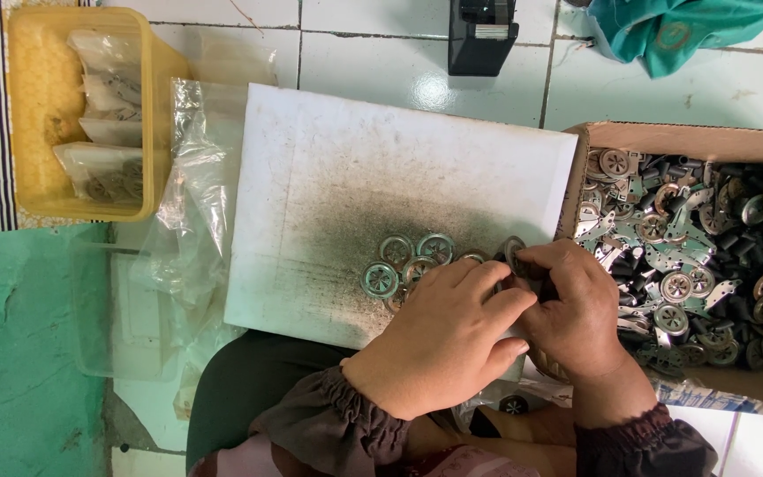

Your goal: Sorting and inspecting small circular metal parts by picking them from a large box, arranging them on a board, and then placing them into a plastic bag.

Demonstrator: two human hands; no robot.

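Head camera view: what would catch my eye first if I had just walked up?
Probably the two hands pressed together at the centre, the left hand beside the right hand, pinching a small metal part over a smudged white board. Beside them on the board lies a cluster of round spoked metal discs. At the right, a cardboard box brims with mixed metal and dark parts.

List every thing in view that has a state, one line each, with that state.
Left hand: closed around a small part, resting on the board.
Right hand: fingers pinched on a small metal part.
Metal discs: lying flat in a cluster on the board.
White board: smudged dark grey.
Cardboard box: open, full of metal parts.
Yellow tub: open, holding filled bags.
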